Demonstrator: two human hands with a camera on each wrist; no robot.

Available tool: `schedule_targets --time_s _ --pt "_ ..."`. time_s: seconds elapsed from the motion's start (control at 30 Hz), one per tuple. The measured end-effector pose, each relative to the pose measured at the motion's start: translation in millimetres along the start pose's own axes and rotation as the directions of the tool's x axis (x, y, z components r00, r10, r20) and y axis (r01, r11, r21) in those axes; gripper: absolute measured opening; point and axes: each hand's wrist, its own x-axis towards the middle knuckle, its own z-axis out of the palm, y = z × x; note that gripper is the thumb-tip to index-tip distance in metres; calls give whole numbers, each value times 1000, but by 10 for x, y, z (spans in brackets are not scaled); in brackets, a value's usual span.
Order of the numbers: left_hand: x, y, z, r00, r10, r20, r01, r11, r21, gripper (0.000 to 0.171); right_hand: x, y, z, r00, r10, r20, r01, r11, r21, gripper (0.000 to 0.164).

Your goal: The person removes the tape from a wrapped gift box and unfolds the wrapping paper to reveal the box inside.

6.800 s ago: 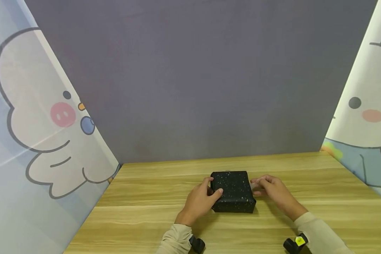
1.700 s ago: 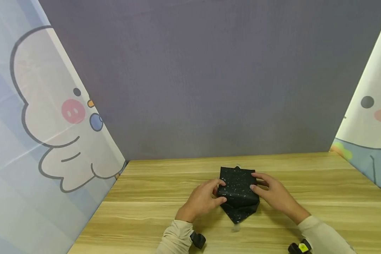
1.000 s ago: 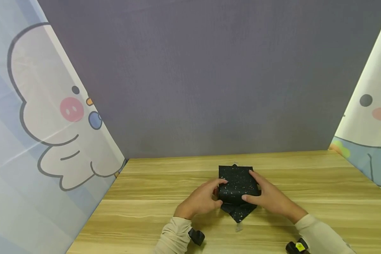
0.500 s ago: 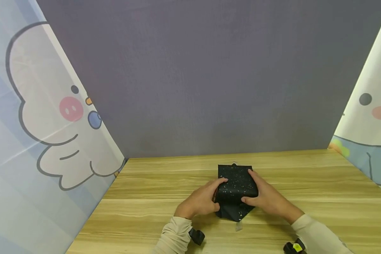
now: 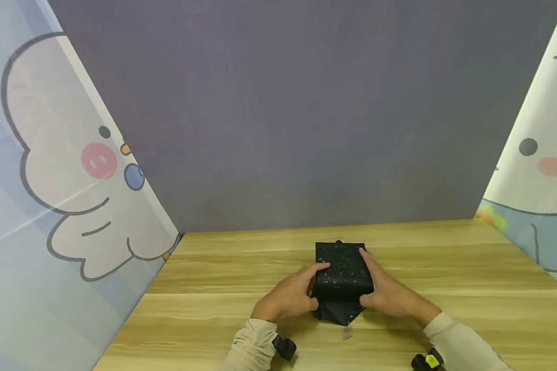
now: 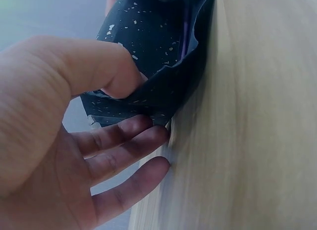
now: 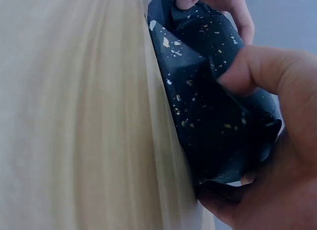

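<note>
A small box wrapped in black speckled paper [image 5: 344,264] sits on the table between both hands. Its near side has a loose pointed flap [image 5: 338,312] of paper sloping down toward the person. My left hand [image 5: 291,294] grips the left side, one fingertip on top and the thumb at the front corner. In the left wrist view the left thumb [image 6: 106,67] presses into the folded paper while other fingers lie alongside. My right hand [image 5: 390,293] holds the right side, fingers along the top edge. Its thumb [image 7: 252,69] pushes on the creased end paper in the right wrist view.
A bit of clear tape [image 5: 347,334] shows just below the flap's tip, and another small piece [image 5: 340,239] at the box's far edge. The wooden table [image 5: 223,278] ends at a grey backdrop [image 5: 278,129], with cartoon-printed sheets [image 5: 65,170] at both sides.
Earlier the right hand was beside the box with a clear strip; afterwards the flap side faced the person. Lately both thumbs moved down from the top onto the front corners, folding the side paper inward.
</note>
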Motion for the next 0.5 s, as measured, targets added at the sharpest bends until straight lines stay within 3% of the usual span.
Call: schedule_targets --time_s 0.5 --pt "-25 18 27 1000 2 0 -2 1000 -2 88 -9 -19 53 998 26 -59 -28 999 -43 94"
